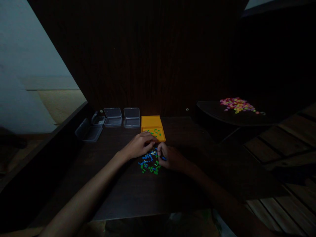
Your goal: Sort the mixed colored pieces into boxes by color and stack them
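Note:
A loose pile of small blue, green and a few pale plastic pieces [149,161] lies on the dark tabletop. Behind it stands an open yellow box [151,121], its lid raised at the back and several small green pieces [156,132] inside. My left hand [141,144] reaches over the box's front left edge, fingers loosely bent, with the thumb apart from them above the pile. At the pile's right side, my right hand [170,157] has its fingers curled in; whatever they pinch is too small and dark to make out. Some blue shows right beside these fingers.
Several clear plastic boxes with lids up, including one clear box [132,123], stand left of the yellow box. A heap of pink, red and yellow pieces [237,104] sits on a dark shelf [212,110] at right. A tall dark panel [153,59] rises behind.

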### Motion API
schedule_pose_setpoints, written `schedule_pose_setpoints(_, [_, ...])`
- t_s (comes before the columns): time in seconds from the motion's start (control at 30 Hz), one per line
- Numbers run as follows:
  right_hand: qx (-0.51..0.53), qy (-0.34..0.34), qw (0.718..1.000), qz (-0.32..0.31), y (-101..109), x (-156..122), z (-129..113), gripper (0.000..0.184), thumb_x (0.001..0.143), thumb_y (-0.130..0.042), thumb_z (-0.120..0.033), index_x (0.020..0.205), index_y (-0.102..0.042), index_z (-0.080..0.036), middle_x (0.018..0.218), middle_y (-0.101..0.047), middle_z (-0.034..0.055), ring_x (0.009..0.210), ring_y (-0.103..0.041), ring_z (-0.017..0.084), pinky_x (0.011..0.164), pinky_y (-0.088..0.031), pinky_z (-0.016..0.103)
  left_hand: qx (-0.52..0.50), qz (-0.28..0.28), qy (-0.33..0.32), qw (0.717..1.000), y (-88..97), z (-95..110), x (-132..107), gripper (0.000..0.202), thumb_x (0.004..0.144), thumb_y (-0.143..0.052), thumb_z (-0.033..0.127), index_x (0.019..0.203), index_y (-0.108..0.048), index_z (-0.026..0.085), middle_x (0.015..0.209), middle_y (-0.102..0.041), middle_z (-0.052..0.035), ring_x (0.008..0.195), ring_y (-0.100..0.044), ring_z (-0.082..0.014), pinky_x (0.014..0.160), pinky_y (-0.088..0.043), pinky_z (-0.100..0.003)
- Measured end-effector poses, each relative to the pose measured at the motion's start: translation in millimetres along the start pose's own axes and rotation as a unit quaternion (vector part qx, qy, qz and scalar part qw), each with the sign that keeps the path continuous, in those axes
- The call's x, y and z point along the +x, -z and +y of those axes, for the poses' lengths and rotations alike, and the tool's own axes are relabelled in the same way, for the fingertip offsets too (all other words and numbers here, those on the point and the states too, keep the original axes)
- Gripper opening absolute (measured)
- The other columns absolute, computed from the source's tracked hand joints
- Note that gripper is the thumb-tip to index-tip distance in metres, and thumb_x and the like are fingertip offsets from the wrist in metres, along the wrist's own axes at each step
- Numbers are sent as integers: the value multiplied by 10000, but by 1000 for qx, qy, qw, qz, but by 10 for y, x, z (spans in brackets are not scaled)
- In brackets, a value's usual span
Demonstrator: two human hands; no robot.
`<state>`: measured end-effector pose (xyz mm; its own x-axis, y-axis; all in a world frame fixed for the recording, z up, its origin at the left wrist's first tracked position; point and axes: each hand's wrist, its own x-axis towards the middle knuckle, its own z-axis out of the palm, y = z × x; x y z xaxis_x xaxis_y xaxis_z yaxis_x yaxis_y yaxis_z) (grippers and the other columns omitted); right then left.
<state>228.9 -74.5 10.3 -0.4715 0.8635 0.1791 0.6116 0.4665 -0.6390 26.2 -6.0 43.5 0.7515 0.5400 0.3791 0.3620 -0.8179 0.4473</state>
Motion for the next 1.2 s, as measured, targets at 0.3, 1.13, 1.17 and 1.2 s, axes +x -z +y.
schedule_pose_setpoints(0.3, [9, -14, 999, 27, 142, -4, 52, 187, 764, -597, -132, 902, -497, -210, 811, -602, -28, 625, -522, 97, 623, -383, 214, 2, -90, 46, 995, -145, 158, -154, 110, 844, -598, 204, 854, -706, 187, 895, -606, -43, 889, -589, -169, 829, -470, -264])
schedule_pose_setpoints(1.13, [-121, 43, 992, -22, 113, -40, 78, 91, 829, -598, -171, 909, -638, -184, 906, -627, 37, 762, -591, 143, 686, -426, 245, 6, -92, 71, 993, -219, 164, -203, 121, 833, -567, 159, 856, -683, 187, 884, -605, -47, 906, -577, -184, 839, -471, -275])
schedule_pose_setpoints(1.17, [-128, 38, 991, -21, 117, -44, 86, 92, 821, -603, -166, 904, -640, -186, 900, -623, 34, 753, -584, 141, 677, -418, 243, 6, -91, 72, 993, -223, 161, -207, 122, 825, -570, 150, 860, -681, 187, 888, -605, -47, 913, -576, -185, 850, -471, -280])
schedule_pose_setpoints(1.2, [-134, 33, 990, -18, 121, -47, 92, 100, 816, -605, -161, 905, -641, -188, 902, -622, 33, 755, -581, 140, 677, -414, 242, 5, -91, 72, 993, -224, 159, -210, 125, 818, -571, 142, 863, -678, 187, 892, -606, -47, 917, -575, -186, 857, -470, -283])
